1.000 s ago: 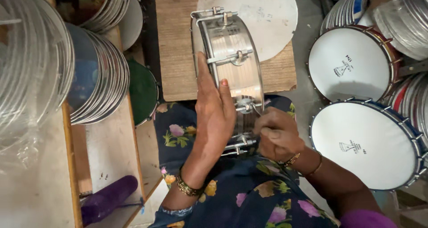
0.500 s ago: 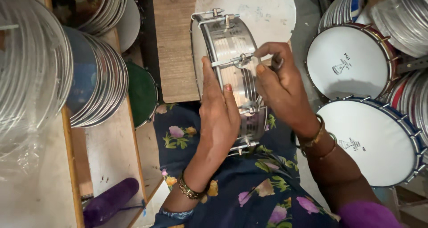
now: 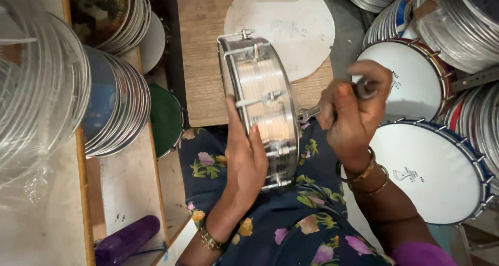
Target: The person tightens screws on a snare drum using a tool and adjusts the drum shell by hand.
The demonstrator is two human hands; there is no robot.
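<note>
At the lower centre of the frame, the left hand (image 3: 244, 162) is lying flat, fingers spread, against the shell of a metal frame drum (image 3: 262, 107) standing on edge on the person's floral-clothed lap. Just right of it, the right hand (image 3: 353, 112) is closing tightly around a small metal wrench (image 3: 311, 111) touching the drum's rim. Further up, a white drumhead disc (image 3: 288, 24) is lying on a wooden board (image 3: 200, 63). Finished white drums (image 3: 426, 167) are sitting at right.

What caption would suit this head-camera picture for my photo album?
Left hand steadies a metal frame drum on edge while the right hand holds a wrench beside it.
</note>
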